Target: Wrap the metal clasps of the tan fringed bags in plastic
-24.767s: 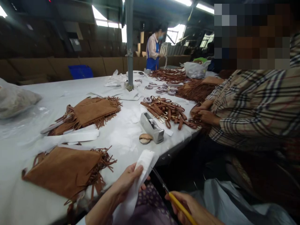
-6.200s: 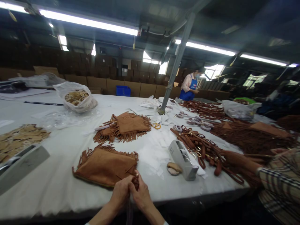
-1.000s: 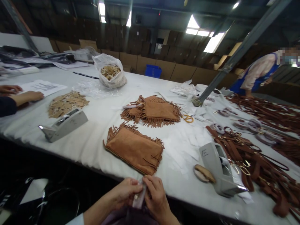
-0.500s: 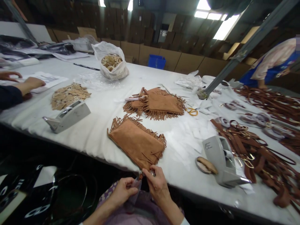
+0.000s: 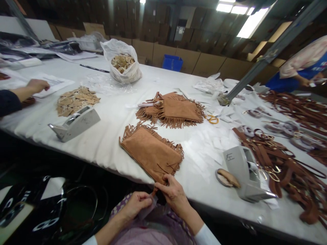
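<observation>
- Fringed pouch (image 5: 152,153) on bench (image 5: 109,146), approx 11 o'clock from R hand (image 5: 174,191); long axis approx 10-to-4.
- R hand nearer: grip pinched at pouch's near corner.
- L hand (image 5: 139,204), approx 8 o'clock of R, fingertips together on clear wrap (image 5: 147,210).
- Brown tab (image 5: 154,191) betw. hands part hidden; wrap's lower end unclear.

Bright window (image 5: 255,23) upper right; probably carton stacks (image 5: 140,22) in dimness behind; slanted grey post (image 5: 268,57); white-covered table (image 5: 160,79).

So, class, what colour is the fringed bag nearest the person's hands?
The fringed bag is tan brown, clearest in the head view.
</observation>
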A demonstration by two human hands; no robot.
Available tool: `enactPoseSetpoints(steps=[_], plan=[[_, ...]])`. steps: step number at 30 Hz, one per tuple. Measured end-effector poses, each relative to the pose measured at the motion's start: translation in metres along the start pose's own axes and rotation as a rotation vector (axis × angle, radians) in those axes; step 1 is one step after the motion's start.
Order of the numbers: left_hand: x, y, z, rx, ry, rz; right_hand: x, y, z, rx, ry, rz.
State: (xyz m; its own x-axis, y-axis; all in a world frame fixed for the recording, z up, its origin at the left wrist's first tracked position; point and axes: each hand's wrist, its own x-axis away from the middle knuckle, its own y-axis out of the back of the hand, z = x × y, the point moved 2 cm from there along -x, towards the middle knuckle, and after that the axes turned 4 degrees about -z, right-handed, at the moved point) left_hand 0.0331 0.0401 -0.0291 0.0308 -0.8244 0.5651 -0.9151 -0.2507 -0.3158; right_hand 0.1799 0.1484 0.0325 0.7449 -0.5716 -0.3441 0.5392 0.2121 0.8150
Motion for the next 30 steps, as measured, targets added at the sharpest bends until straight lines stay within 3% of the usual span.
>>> enactPoseSetpoints(steps=[5, 13, 18, 20, 23, 27, 30], plan=[[-0.006, -0.005, -0.005, 0.136, -0.001, -0.036, -0.001, 0.000, -0.001, -0.029, -0.019, 0.007], [-0.017, -0.021, -0.019, 0.090, -0.084, -0.086, -0.001, -0.003, -0.004, -0.094, 0.008, 0.009], [-0.015, -0.028, -0.029, 0.069, -0.047, -0.225, 0.000, 0.016, 0.002, -0.190, -0.050, -0.054], [-0.014, -0.027, -0.031, 0.093, -0.029, -0.292, 0.007, 0.024, 0.011, -0.219, -0.196, -0.134], [-0.014, -0.023, -0.030, 0.072, -0.056, -0.357, 0.024, 0.018, 0.027, -0.368, -0.558, -0.192], [-0.016, -0.014, -0.027, -0.153, -0.194, -0.411, 0.035, -0.026, 0.043, -0.872, -1.099, -0.109], [-0.014, -0.009, -0.029, -0.309, -0.279, -0.426, 0.025, -0.052, 0.047, -1.258, -1.330, -0.189]])
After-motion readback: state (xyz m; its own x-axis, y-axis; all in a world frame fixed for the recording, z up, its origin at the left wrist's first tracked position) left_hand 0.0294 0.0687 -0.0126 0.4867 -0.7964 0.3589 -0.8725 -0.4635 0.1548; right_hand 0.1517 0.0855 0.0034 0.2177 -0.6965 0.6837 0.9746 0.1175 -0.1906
